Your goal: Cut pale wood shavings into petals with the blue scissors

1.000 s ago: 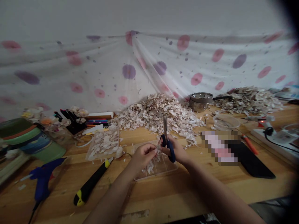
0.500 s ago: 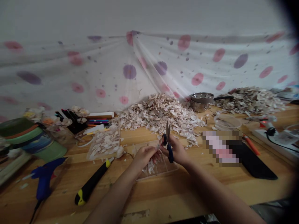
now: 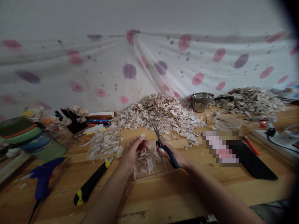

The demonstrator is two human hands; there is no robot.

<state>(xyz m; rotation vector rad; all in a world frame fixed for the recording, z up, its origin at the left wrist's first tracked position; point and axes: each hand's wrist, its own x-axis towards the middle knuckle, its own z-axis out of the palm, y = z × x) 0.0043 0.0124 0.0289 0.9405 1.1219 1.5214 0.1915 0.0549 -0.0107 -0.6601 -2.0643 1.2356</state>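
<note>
Between the thumb and fingers of my left hand a small whitish flake is pinched, its tip sticking up. My right hand grips dark blue-handled scissors, their blades pointing up and left, slightly parted and apart from the flake. Below both hands lies a clear divided plastic box with pale flakes in some compartments. Behind them rises a large heap of thin whitish flakes. A second clear tray of flakes sits left of my left hand.
On the left lie a black-and-yellow utility knife, a blue glue gun and a tipped green container. To the right are a black flat case, a round clear dish, metal bowls and a white power strip.
My hands have moved apart: the left went left and up with the flake. The scissors, upright beside the left fingers before, now tilt left in my right hand.
</note>
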